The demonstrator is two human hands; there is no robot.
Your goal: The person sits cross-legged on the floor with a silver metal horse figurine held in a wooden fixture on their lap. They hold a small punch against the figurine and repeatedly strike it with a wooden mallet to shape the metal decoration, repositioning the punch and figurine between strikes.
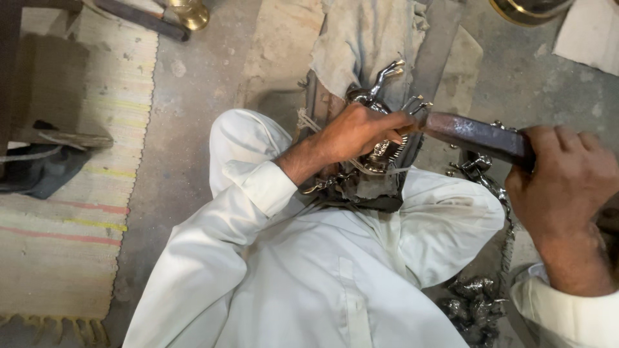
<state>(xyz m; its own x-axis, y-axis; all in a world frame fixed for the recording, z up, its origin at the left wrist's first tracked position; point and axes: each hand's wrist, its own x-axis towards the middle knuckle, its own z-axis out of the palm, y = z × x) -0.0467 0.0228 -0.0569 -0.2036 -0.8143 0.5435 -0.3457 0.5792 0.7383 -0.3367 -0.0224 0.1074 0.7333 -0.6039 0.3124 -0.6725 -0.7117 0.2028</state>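
Observation:
My left hand (358,132) is closed over a shiny silver metal figurine (380,84), whose thin legs stick up past my fingers. The figurine rests on a dark wooden block (377,187) between my knees. My right hand (567,187) grips a long dark rusty metal bar (474,134), a file or hammer head. Its tip lies close to my left fingers and the figurine. I wear white clothes and sit on the floor.
More silver cast pieces lie at my right knee (480,171) and in a pile lower right (474,306). A dirty cloth (364,38) lies ahead. A striped woven mat (71,212) covers the floor at left, with brass objects (190,13) at the top.

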